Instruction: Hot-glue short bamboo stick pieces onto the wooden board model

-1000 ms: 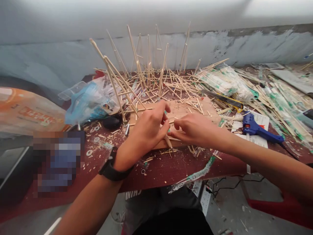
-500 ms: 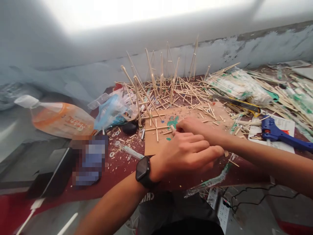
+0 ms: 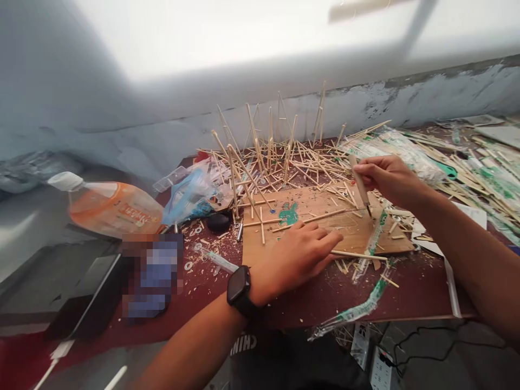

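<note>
A pale grey wall (image 3: pixel 170 59) rises behind a dark red bench (image 3: pixel 284 311) strewn with wood scraps. Near the front edge of the bench lies a flat, light brown wooden board (image 3: pixel 254 255), marked with an irregular bright green patch (image 3: pixel 288 215). Beyond it spreads a tangle of thin, pale wooden sticks (image 3: pixel 304 153), several leaning together in tall upright frames. At the left, a clear plastic bottle with orange colouring and a white cap (image 3: pixel 116 208) lies tilted beside a crumpled clear and blue plastic bag (image 3: pixel 189 192); clear plastic packets with green print (image 3: pixel 400 154) lie at the back right. The left hand (image 3: pixel 304 252), palm down with fingers extended, lies over the board's front edge; its underside is hidden, so I cannot tell whether its grip has closed on anything. The right hand (image 3: pixel 388 173) is raised over the board's right end, its grip pinching a slim, pale-handled tool with a dark tip (image 3: pixel 361 183). That tip points down near the board's right part; whether it touches is unclear. A black smartwatch (image 3: pixel 239 286) circles the left wrist. One thin, pale stick (image 3: pixel 361 255) runs rightward from beside the left fingers along the board's front edge.
</note>
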The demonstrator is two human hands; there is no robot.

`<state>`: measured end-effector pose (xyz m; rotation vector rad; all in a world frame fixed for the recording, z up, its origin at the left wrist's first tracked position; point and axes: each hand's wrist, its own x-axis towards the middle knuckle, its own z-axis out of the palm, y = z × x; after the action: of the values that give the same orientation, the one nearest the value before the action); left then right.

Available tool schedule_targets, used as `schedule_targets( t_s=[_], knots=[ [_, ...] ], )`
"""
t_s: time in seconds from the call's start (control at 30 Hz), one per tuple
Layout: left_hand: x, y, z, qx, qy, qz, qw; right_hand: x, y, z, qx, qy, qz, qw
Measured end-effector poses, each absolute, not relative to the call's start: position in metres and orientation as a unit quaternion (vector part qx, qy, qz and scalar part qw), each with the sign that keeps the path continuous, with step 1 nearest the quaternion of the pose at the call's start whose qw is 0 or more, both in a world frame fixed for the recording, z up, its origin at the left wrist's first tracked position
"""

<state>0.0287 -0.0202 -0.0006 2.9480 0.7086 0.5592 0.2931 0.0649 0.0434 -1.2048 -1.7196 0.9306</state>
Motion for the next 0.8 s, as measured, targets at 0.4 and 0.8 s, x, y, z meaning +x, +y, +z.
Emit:
schedule_targets(
  t_s=[0.4, 0.8],
  knots=[
    [0.026, -0.007, -0.005, 0.919, 0.344, 0.184, 0.055, 0.301, 0.079, 0.022, -0.424, -0.601, 0.438, 0.517],
    [0.024, -0.003, -0.013, 0.886, 0.388, 0.242, 0.074, 0.276, 0.062, 0.018, -0.346, -0.645, 0.498, 0.465]
  ],
)
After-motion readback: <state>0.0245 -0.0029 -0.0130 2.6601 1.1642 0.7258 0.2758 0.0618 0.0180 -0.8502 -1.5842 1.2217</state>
